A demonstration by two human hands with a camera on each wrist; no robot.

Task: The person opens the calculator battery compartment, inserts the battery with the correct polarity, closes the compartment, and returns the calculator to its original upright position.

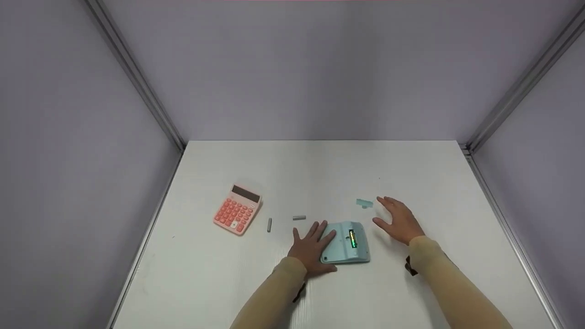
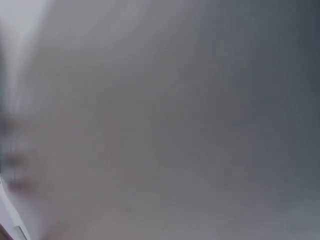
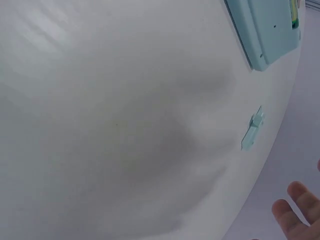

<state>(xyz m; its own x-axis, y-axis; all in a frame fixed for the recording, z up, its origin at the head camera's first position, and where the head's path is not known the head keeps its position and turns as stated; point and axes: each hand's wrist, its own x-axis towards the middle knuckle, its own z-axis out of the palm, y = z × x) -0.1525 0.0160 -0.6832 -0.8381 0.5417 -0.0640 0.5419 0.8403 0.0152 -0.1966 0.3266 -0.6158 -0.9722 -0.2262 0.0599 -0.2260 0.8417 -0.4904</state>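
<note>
A light blue calculator (image 1: 337, 251) lies face down on the table, its battery slot uncovered and a green battery (image 1: 353, 238) inside. My left hand (image 1: 307, 251) rests over its left edge with the fingers spread. To the right, my right hand (image 1: 401, 224) is held with fingers apart and nothing between them. Just left of those fingertips lies the small light blue battery cover (image 1: 364, 203), which the right wrist view also shows beside the calculator (image 3: 275, 37). The left wrist view is mostly a grey blur.
A pink calculator (image 1: 237, 210) lies face up at the left. Between it and the blue one are two small grey cylinders, one upright in the view (image 1: 269, 225) and one crosswise (image 1: 299, 218). Panels stand around the white table (image 1: 205, 283) at the back and sides.
</note>
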